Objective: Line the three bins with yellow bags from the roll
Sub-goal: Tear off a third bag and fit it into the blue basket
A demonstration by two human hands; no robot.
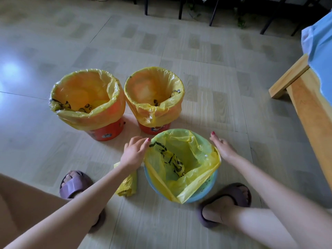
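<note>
Yellow bag (181, 169) is sitting in the blue bin (201, 194) nearest me, between my two feet; its mouth is draped over the rim, loose at the near edge. I am working the left hand (133, 152) at the bin's left rim, fingers loosely curled, tips touching the bag's edge; whether they are pinching the film I cannot tell. The right hand (223, 147) is resting flat and spread against the bin's right rim, gripping nothing, likely smoothing the fold down so the film is staying put. Hands on opposite sides are keeping the mouth stretched evenly.

Outward: the roll of bags (127, 186) is lying on the floor (215, 51) just left of the blue bin, partly under my left forearm, within reach. Beyond, two orange bins (106, 131), side by side, are already wearing liners with cuffs folded over. Judging by that, this is the last bin, nearly done.
</note>
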